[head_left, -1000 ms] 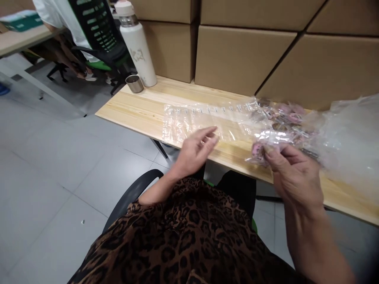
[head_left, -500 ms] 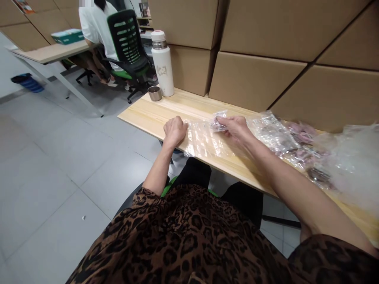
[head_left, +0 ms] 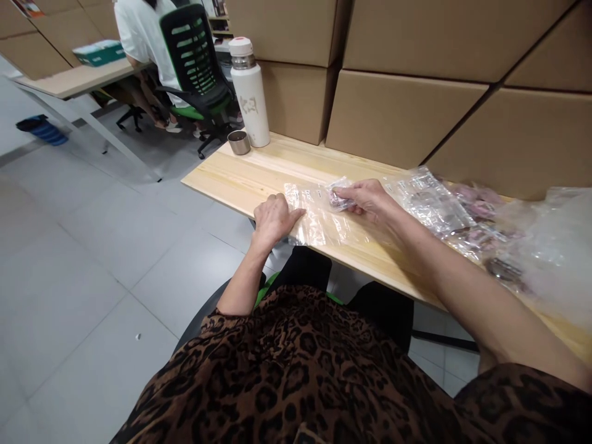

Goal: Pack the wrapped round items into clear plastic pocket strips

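Several clear plastic bags (head_left: 314,225) lie overlapped on the wooden table near its front edge. At their left end rests my left hand (head_left: 272,219), its fingers bent and its thumb stretched away from them across the bags. My right hand (head_left: 367,198) pinches a small clear packet (head_left: 340,194) with something pinkish inside, just above the right part of the bags. What is in that packet is too small to make out. To the right of my right hand lies a pile of filled clear packets (head_left: 435,203).
A white bottle (head_left: 252,102) and a metal cup (head_left: 239,143) stand at the table's (head_left: 208,176) far left end. Stacked cardboard boxes (head_left: 407,117) line the back. A large translucent plastic bag (head_left: 555,246) lies far right. A person in white (head_left: 148,37) sits at another desk.
My left thumb has moved away from the curled fingers and out over the bags. My right hand still holds the packet, now slightly lower. The view has shifted a little.
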{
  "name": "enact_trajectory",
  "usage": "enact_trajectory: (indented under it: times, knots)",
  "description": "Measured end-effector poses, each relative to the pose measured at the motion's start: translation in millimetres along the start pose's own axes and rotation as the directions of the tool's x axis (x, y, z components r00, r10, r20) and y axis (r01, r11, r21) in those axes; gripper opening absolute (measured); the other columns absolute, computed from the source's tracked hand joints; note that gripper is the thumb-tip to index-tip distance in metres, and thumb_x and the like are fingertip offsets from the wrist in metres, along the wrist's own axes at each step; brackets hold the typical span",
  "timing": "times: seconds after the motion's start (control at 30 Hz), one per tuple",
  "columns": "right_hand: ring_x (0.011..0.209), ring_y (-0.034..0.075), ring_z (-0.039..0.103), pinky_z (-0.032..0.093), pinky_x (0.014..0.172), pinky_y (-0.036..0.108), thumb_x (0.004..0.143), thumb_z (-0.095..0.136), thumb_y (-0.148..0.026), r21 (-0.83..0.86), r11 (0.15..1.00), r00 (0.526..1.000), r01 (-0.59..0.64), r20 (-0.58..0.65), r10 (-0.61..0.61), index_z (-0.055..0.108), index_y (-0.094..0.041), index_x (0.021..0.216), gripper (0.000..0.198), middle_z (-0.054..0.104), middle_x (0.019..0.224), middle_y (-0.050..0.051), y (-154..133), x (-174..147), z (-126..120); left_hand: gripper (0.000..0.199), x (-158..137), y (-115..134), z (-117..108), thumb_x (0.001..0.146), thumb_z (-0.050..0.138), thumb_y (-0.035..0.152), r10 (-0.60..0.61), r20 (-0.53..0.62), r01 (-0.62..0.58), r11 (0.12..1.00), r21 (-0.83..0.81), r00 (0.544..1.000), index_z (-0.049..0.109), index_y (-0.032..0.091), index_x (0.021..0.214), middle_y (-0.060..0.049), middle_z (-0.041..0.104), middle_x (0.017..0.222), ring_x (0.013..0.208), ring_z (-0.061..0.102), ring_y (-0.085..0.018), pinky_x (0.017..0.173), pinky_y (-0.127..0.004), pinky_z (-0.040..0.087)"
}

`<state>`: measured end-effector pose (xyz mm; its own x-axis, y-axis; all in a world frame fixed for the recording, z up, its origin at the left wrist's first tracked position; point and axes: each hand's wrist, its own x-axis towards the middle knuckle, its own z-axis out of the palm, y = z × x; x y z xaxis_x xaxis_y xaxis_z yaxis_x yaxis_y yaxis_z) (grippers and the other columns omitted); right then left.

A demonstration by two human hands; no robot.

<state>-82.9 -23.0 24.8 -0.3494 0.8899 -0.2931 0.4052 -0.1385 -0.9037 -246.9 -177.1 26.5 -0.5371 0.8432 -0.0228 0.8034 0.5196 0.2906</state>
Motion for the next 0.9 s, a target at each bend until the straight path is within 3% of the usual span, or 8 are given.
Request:
enact_trajectory:
  times: [0.13,0.3,0.47,0.67,0.8,0.9]
  knots:
    - [0.047,0.010,0.039,0.024,0.040,0.025,0.086,0.087,-0.025,-0.032,0.998,0.999,-0.047,0.013,0.048,0.060,-0.020,0.064,0.035,0.053,0.050,0.003,-6.1,6.4,2.4,0.028,-0.8,4.7,-1.5,0.104,0.059,0.045,-0.009,0.034,0.010,1.000,-0.017,0.999,0.071,0.020,0.110,-0.016,0.077,0.128,0.125,0.070,-0.038,0.103,-0.048,0.053]
    - [0.050,0.011,0.047,0.030,0.042,0.024,0.089,0.083,-0.023,0.032,0.998,0.996,-0.060,0.062,0.058,0.065,-0.017,0.072,0.025,0.059,0.057,0.005,-11.3,8.7,3.6,0.047,-5.2,5.5,-0.4,0.108,0.053,0.050,-0.051,-0.050,0.051,0.999,0.003,0.997,0.063,0.013,0.136,-0.020,0.067,0.141,0.126,0.069,-0.039,0.105,-0.051,0.054]
    - [0.046,0.010,0.042,0.027,0.040,0.024,0.091,0.083,-0.026,-0.073,0.997,0.998,-0.034,0.058,0.038,0.062,-0.017,0.067,0.034,0.054,0.050,0.003,-11.0,10.7,8.4,0.043,-6.3,4.7,-0.5,0.104,0.061,0.052,-0.053,-0.018,0.053,0.998,0.027,0.998,0.066,0.016,0.126,-0.019,0.067,0.139,0.127,0.069,-0.040,0.105,-0.050,0.054]
    - [0.044,0.010,0.042,0.030,0.040,0.025,0.092,0.083,-0.032,-0.222,0.975,0.999,0.014,0.036,-0.006,0.058,-0.018,0.064,0.040,0.053,0.049,0.003,-9.2,14.6,12.7,0.017,-4.9,5.1,3.2,0.105,0.057,0.037,-0.043,-0.001,0.043,0.998,-0.050,0.999,0.066,0.022,0.103,-0.014,0.073,0.129,0.126,0.069,-0.036,0.105,-0.046,0.052]
    - [0.043,0.010,0.043,0.030,0.040,0.023,0.091,0.081,-0.030,-0.170,0.985,0.999,0.021,0.051,-0.013,0.061,-0.017,0.070,0.032,0.052,0.047,0.001,-6.0,14.1,12.6,0.014,-2.1,8.9,7.1,0.106,0.054,0.031,-0.011,-0.072,-0.007,0.967,-0.254,0.997,0.058,0.024,0.094,-0.009,0.075,0.109,0.110,0.071,-0.030,0.095,-0.041,0.051]
    - [0.044,0.010,0.044,0.032,0.041,0.022,0.078,0.091,-0.027,0.072,0.995,0.995,0.069,0.072,-0.074,0.062,-0.019,0.081,0.030,0.048,0.047,-0.005,1.3,13.9,12.7,0.020,6.9,19.2,10.8,0.105,0.059,0.032,0.057,-0.097,-0.103,0.801,-0.589,0.994,0.053,0.024,0.088,-0.002,0.067,0.084,0.085,0.066,-0.020,0.083,-0.033,0.049]
